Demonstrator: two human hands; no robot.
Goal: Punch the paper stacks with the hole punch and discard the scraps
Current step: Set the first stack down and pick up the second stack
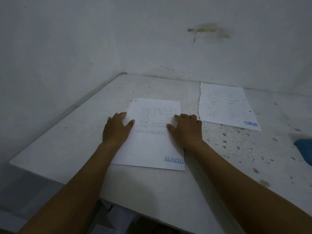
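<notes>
A white paper stack [152,142] stamped "REJECTED" in blue lies on the middle of the white stone counter [76,141]. My left hand [116,128] rests flat on its left edge, fingers spread. Flat against the stack's right edge lies my right hand [185,129], thumb on the sheet. Neither hand grips anything. A second paper stack [224,105] stamped "LUNAS" lies farther back to the right. No hole punch is in view.
White walls [67,48] close the counter in at the left and back, meeting in a corner. A blue cloth-like thing [304,147] pokes in at the right edge. Below the counter's front edge lie loose papers [116,217] in shadow.
</notes>
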